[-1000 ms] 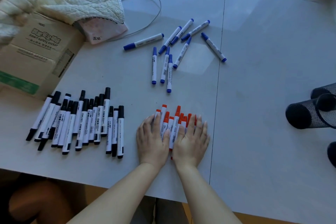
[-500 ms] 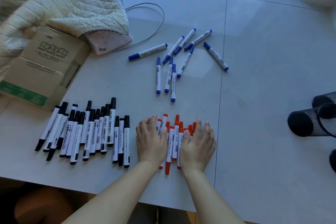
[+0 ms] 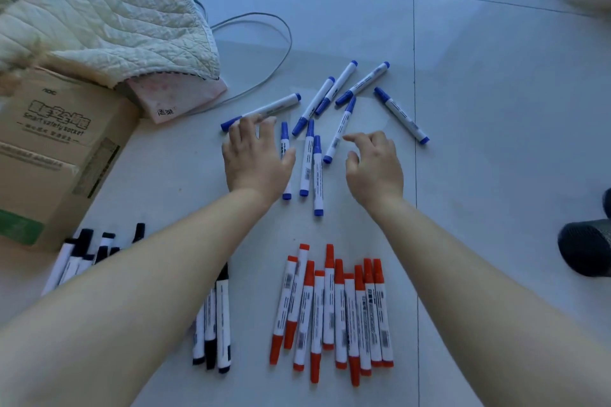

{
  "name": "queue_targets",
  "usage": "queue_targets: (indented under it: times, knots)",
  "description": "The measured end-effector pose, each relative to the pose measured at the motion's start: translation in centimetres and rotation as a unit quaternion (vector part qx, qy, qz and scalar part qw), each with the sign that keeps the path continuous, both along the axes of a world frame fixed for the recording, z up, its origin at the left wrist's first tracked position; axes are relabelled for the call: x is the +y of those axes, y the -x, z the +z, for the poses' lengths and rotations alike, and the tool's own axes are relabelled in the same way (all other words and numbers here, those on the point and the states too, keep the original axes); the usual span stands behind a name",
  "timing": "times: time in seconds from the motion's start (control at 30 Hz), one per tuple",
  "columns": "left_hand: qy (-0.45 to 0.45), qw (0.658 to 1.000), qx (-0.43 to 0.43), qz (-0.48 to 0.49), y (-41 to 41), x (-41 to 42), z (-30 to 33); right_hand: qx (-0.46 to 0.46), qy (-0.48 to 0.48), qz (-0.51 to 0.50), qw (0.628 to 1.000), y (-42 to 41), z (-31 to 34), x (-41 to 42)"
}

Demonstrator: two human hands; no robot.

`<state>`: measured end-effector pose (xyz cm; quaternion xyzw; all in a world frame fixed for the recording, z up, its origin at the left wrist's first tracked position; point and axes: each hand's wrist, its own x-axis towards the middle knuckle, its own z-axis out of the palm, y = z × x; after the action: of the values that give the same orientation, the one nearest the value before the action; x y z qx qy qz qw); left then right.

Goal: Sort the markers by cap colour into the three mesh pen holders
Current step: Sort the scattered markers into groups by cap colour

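While red markers [image 3: 332, 311] lie grouped, both hands — left hand [image 3: 256, 158], right hand [image 3: 373, 163] — spread over blue markers [image 3: 314, 155].

Bare desk [image 3: 496, 116] lies open along the right side, up to a mesh holder [image 3: 585, 246] at the right edge. A cardboard box [image 3: 56, 149], quilted cloth [image 3: 109, 10] and cable [image 3: 264, 53] crowd the far-left corner.

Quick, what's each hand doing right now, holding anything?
Left hand: open, fingertips on a blue marker, gripping nothing.
Right hand: open, fingers loosely curled, holding nothing.
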<state>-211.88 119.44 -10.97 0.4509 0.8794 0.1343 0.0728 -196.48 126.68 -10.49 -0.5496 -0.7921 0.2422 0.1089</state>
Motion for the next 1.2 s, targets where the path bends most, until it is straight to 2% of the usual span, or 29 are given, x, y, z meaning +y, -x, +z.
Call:
queue_targets:
  times: [0.13, 0.27, 0.43, 0.7, 0.8, 0.97, 1.2]
  knots:
    - [0.029, 0.998, 0.031, -0.044, 2.1, 2.4, -1.0, -0.047, 0.026, 0.029, 0.998, 1.9, -0.9, 3.1]
    - [0.042, 0.997, -0.006, -0.06, 3.1, 3.4, -2.1, -0.078, 0.042, 0.03, 0.996, 2.9, -1.5, 4.0]
    - [0.04, 0.998, 0.004, -0.053, 4.0, 2.4, -3.1, -0.054, 0.04, -0.017, 0.998, 3.1, -2.0, 2.1]
    - [0.073, 0.996, 0.033, -0.04, 3.3, 1.3, -3.4, -0.102, 0.005, -0.036, 0.994, 4.6, -2.7, -1.5]
    - [0.067, 0.997, 0.041, -0.026, 3.1, 0.2, -3.9, -0.123, -0.007, -0.028, 0.992, 3.9, -3.1, -2.2]
    - [0.041, 0.998, -0.002, 0.047, 2.3, -1.1, -4.2, -0.123, -0.019, -0.031, 0.992, 2.2, -3.5, -2.9]
    - [0.07, 0.992, -0.055, 0.085, 0.9, -1.7, -3.8, -0.151, -0.006, -0.013, 0.988, 1.9, -3.4, -2.6]
